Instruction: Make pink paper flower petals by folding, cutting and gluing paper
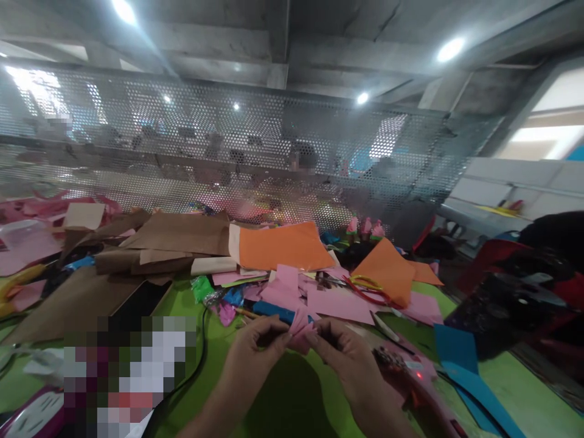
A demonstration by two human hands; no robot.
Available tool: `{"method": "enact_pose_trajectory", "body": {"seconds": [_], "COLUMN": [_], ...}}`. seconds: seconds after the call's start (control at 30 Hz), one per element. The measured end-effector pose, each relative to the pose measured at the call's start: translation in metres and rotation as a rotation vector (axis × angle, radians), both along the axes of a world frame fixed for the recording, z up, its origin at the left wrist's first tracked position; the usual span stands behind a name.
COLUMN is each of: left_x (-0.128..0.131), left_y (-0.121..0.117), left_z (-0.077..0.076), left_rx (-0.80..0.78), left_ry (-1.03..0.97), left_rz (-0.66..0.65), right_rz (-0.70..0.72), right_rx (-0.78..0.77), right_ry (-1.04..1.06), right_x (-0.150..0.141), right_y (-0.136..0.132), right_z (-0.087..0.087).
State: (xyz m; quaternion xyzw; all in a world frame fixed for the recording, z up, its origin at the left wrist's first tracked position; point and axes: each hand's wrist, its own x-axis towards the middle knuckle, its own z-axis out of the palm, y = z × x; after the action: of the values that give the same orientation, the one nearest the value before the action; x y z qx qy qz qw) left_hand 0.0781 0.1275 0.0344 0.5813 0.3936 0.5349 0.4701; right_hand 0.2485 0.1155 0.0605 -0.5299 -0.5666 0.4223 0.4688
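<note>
A small folded piece of pink paper (pixel 300 331) is pinched between both hands, above the green tabletop (pixel 278 395). My left hand (pixel 258 347) grips its left side between thumb and fingers. On the other side, my right hand (pixel 342 350) is closed on the right edge the same way. Just beyond the fingers lie a blue strip (pixel 276 310) and pink paper pieces (pixel 340 304). Scissors (pixel 385 328) rest to the right of my right hand, near a pink glue gun (pixel 417 377) with a red light.
Brown sheets (pixel 177 234) and an orange sheet (pixel 285 243) cover the table's back. Another orange sheet (pixel 385 267) lies right, with blue paper (pixel 460 353) nearer. A black cord (pixel 201 347) and a power strip (pixel 36 413) are at left. A perforated metal screen (pixel 205 146) stands behind.
</note>
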Motion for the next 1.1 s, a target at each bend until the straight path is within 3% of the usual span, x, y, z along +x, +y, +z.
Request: {"method": "enact_pose_trajectory", "body": {"seconds": [0.27, 0.5, 1.1], "left_x": [-0.001, -0.002, 0.001], "left_y": [0.001, 0.004, -0.004], "left_z": [-0.003, -0.006, 0.006], "left_rx": [-0.058, -0.009, 0.055], "left_ry": [-0.061, 0.000, 0.067], "left_rz": [0.038, 0.077, -0.049], "right_rz": [0.014, 0.000, -0.034], "right_rx": [-0.022, -0.019, 0.055], "right_ry": [0.036, 0.055, 0.069], "right_x": [-0.001, -0.002, -0.001], "right_y": [-0.001, -0.002, -0.001], "right_z": [0.000, -0.001, 0.001]}}
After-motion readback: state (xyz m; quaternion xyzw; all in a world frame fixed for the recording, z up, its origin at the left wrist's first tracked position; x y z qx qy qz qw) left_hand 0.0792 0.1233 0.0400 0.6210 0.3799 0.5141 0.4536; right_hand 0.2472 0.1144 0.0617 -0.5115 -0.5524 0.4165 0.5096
